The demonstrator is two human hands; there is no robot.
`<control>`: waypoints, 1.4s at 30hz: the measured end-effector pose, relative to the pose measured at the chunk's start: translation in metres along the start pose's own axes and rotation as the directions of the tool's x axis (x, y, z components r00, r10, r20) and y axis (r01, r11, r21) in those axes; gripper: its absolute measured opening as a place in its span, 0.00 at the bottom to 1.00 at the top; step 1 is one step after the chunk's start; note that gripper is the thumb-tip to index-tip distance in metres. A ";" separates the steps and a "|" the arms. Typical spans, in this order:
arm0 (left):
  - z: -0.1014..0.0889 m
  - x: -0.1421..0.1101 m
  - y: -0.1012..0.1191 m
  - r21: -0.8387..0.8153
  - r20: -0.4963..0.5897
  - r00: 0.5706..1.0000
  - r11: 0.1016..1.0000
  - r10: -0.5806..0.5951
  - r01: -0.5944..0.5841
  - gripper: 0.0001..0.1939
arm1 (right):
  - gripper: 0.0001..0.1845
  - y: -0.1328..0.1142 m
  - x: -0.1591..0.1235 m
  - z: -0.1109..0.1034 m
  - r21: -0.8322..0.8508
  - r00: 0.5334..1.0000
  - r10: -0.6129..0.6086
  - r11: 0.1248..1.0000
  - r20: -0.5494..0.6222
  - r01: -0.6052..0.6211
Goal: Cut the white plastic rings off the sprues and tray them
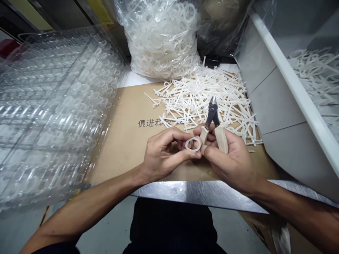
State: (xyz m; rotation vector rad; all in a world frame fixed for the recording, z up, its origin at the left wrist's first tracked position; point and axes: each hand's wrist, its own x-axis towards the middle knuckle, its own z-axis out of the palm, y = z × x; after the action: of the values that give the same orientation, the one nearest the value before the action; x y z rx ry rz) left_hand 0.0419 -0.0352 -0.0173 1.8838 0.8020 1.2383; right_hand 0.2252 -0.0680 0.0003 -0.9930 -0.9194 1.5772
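Observation:
Between the thumb and fingers of my left hand (165, 151) is a white plastic ring (188, 145), its open middle facing me. My right hand (233, 158) is wrapped round a pair of side cutters (221, 139) with cream handles and dark metal jaws. The cutters point away from me, their handles spread. My right thumb and fingertips meet the ring's right side, so both hands touch at it. Just beyond the cutters lies a loose heap of thin white plastic sprue pieces (185, 102).
A clear bag (161, 42) full of white rings stands behind the heap. Stacked clear plastic trays (53, 113) holding pale parts fill the left. To the right rises a white bin (291, 91) with more white plastic pieces (317, 77). Brown cardboard (124, 141) covers the metal-edged table (180, 190).

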 end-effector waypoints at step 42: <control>-0.003 0.005 0.005 -0.085 0.032 0.999 0.996 0.026 -0.023 0.17 | 0.14 -0.002 -0.009 -0.001 0.141 0.995 0.079 0.986 0.067 -0.088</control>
State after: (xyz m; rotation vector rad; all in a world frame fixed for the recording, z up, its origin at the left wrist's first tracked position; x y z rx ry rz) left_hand 0.0413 -0.0334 -0.0100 1.8460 0.6996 1.2341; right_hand 0.2282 -0.0758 0.0032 -0.8961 -0.8019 1.7273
